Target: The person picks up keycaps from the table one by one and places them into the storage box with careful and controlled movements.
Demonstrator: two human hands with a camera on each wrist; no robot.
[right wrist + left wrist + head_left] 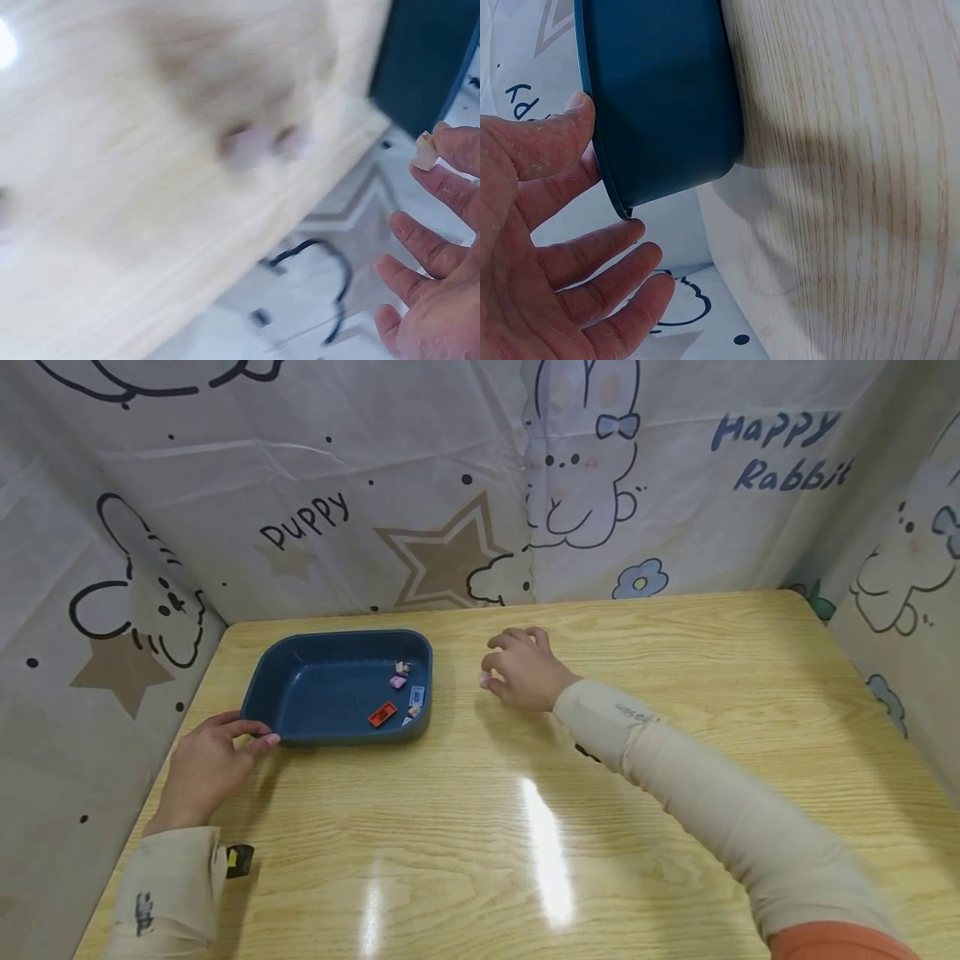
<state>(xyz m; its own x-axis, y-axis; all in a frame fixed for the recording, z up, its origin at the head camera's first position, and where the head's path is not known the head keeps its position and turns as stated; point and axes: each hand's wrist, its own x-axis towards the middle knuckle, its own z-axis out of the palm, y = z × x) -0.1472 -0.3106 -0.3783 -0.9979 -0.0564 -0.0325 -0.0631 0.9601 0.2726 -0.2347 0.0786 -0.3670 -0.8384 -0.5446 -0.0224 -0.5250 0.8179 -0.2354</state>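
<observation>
A dark blue plastic tray (330,742) stands at the back left of the table, with small pieces inside at its right end. Among them are a red rectangular piece (382,714), a light blue one (417,696), a pink one (397,682) and a few cream bits. My left hand (210,768) pinches the tray's rim at the near left corner, thumb and forefinger on either side. To the right of the tray, above the table, my right hand (525,672) pinches a small cream piece (424,153) between thumb and forefinger; its other fingers are spread.
The wood-grain table (450,827) meets a printed cloth (315,468) at the back and sides. In the right wrist view, blurred pale spots (251,146) show on the table; what they are I cannot tell. Below the left cuff sits a black item (240,860).
</observation>
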